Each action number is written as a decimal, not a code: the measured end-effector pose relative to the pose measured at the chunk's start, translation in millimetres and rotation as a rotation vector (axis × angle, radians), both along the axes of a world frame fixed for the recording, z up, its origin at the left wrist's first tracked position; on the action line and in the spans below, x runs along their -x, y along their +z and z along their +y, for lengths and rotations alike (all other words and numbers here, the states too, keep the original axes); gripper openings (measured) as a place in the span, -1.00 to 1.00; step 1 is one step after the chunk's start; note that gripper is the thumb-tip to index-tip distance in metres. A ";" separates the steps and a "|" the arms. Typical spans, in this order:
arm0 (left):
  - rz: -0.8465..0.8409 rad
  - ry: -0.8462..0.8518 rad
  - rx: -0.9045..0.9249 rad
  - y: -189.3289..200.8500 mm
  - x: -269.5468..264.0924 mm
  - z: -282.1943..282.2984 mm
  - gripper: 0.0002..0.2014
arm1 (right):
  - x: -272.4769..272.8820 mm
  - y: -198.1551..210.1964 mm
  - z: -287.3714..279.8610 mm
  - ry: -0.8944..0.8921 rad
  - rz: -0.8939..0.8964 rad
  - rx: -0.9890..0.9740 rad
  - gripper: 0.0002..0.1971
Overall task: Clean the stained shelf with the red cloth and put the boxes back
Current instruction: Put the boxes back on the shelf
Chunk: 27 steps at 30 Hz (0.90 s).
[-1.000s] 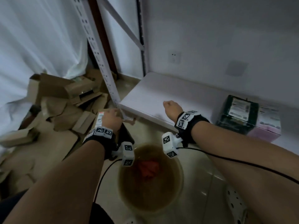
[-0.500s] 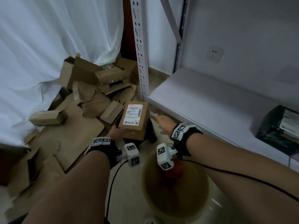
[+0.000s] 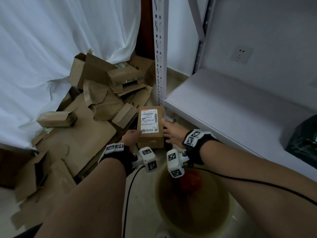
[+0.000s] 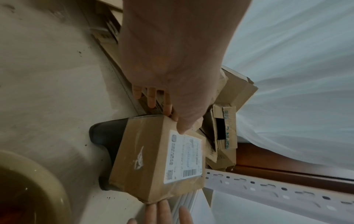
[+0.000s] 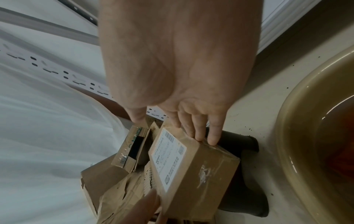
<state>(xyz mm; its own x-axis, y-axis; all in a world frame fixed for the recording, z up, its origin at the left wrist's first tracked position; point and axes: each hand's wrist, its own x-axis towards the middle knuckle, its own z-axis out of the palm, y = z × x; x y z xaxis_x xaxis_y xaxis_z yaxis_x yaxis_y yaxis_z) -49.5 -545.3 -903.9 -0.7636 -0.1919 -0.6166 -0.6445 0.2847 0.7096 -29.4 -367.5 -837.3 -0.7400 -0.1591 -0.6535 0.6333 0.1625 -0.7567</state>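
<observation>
A brown cardboard box (image 3: 151, 127) with a white shipping label hangs just above the floor, left of the white shelf (image 3: 240, 103). My left hand (image 3: 133, 135) grips its left edge, thumb (image 4: 184, 127) on the label and the fingers under the box. My right hand (image 3: 169, 133) lies against the right edge with straight fingers (image 5: 201, 133), thumb spread away from it. The red cloth (image 3: 190, 182) sits in murky water in the tan basin (image 3: 221, 212) under my wrists. In the wrist views the box (image 4: 153, 159) (image 5: 193, 166) hangs over a black object (image 5: 241, 174).
Torn cardboard boxes (image 3: 106, 86) and flattened sheets litter the floor to the left, against a white curtain (image 3: 51, 48). A perforated shelf post (image 3: 160, 54) stands just behind the held box. A dark wrapped package (image 3: 303, 140) sits on the shelf's right end.
My left hand has lifted the labelled box off the floor pile. My right hand has left the shelf edge and come against the box's right side. The head view has swung left.
</observation>
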 end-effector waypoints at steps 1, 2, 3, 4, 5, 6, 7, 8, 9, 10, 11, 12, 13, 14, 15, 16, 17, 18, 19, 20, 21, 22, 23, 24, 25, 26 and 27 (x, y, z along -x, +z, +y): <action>0.010 0.030 0.008 -1.6 0.0 -1.0 -0.54 | -0.8 0.6 1.4 -0.002 -0.002 0.009 -0.34; 0.012 0.066 -0.024 2.5 -4.2 0.7 -0.55 | -2.1 1.1 3.1 0.000 -0.007 0.018 -0.35; 0.017 0.090 -0.052 2.0 -6.1 2.0 -0.58 | -3.6 1.1 4.7 0.002 -0.011 0.028 -0.37; 0.022 0.103 -0.090 2.0 -8.0 2.9 -0.63 | -5.0 1.1 6.6 0.001 -0.015 0.036 -0.37; 0.033 0.106 -0.121 1.1 -10.9 3.7 -0.69 | -6.2 0.5 8.5 -0.003 -0.019 0.040 -0.37; 0.051 0.114 -0.152 3.4 -12.4 5.4 -0.73 | -7.2 -1.0 9.6 -0.011 -0.025 0.042 -0.36; 0.063 0.111 -0.166 3.4 -12.7 7.1 -0.75 | -8.0 -2.6 9.8 -0.020 -0.031 0.046 -0.34; 0.059 0.100 -0.161 3.4 -12.3 9.9 -0.73 | -8.3 -3.9 8.9 -0.029 -0.036 0.052 -0.33; 0.050 0.071 -0.135 -1.0 -10.2 10.6 -0.67 | -7.9 -4.6 7.2 -0.035 -0.038 0.062 -0.32; 0.054 0.062 -0.103 -13.3 -5.0 8.1 -0.60 | -7.2 -5.1 4.9 -0.034 -0.040 0.068 -0.32; 0.073 0.070 -0.092 -25.0 -1.1 5.8 -0.58 | -6.4 -4.9 2.6 -0.026 -0.040 0.068 -0.32; 0.089 0.084 -0.083 -27.3 -1.8 6.6 -0.57 | -5.9 -4.5 1.0 -0.016 -0.039 0.065 -0.32; 0.099 0.103 -0.063 -19.8 -6.4 9.5 -0.54 | -5.2 -4.2 0.1 -0.007 -0.036 0.059 -0.32; 0.098 0.109 -0.017 -13.3 -10.2 12.0 -0.48 | -4.5 -3.7 0.1 0.001 -0.034 0.052 -0.32; 0.077 0.098 0.042 -11.3 -11.8 13.1 -0.43 | -3.8 -3.6 1.0 0.007 -0.034 0.044 -0.32; 0.042 0.082 0.100 -11.7 -12.4 13.8 -0.39 | -3.3 -4.2 2.3 0.007 -0.040 0.039 -0.32; 0.017 0.072 0.145 -14.1 -12.1 13.1 -0.37 | -2.9 -5.0 3.7 0.001 -0.048 0.036 -0.32; -0.011 0.069 0.165 -15.5 -12.0 12.8 -0.38 | -2.7 -5.7 4.7 -0.007 -0.055 0.035 -0.32; -0.020 0.062 0.167 -16.6 -11.8 12.0 -0.39 | -2.5 -6.5 5.3 -0.014 -0.061 0.039 -0.32; -0.020 0.047 0.164 -16.9 -12.1 11.9 -0.39 | -2.4 -7.5 5.5 -0.016 -0.065 0.049 -0.31; -0.017 0.031 0.160 -17.9 -11.9 11.7 -0.40 | -2.1 -8.6 5.7 -0.013 -0.068 0.061 -0.32; -0.020 0.025 0.149 -17.4 -12.2 11.8 -0.41 | -2.3 -9.0 5.8 -0.007 -0.070 0.069 -0.32; -0.002 0.040 0.133 -19.5 -11.6 10.3 -0.42 | -2.3 -9.5 5.9 -0.004 -0.069 0.071 -0.34; 0.016 0.065 0.114 -18.5 -12.3 9.3 -0.44 | -1.8 -9.8 6.4 -0.004 -0.067 0.069 -0.34; 0.045 0.098 0.087 -17.7 -12.9 8.1 -0.48 | -1.1 -10.2 7.6 -0.006 -0.067 0.067 -0.35; 0.054 0.123 0.048 -16.6 -13.1 6.3 -0.53 | -0.5 -10.5 8.9 -0.006 -0.069 0.064 -0.35; 0.061 0.132 -0.001 -15.4 -13.4 5.0 -0.56 | -0.1 -11.0 10.3 0.001 -0.071 0.057 -0.36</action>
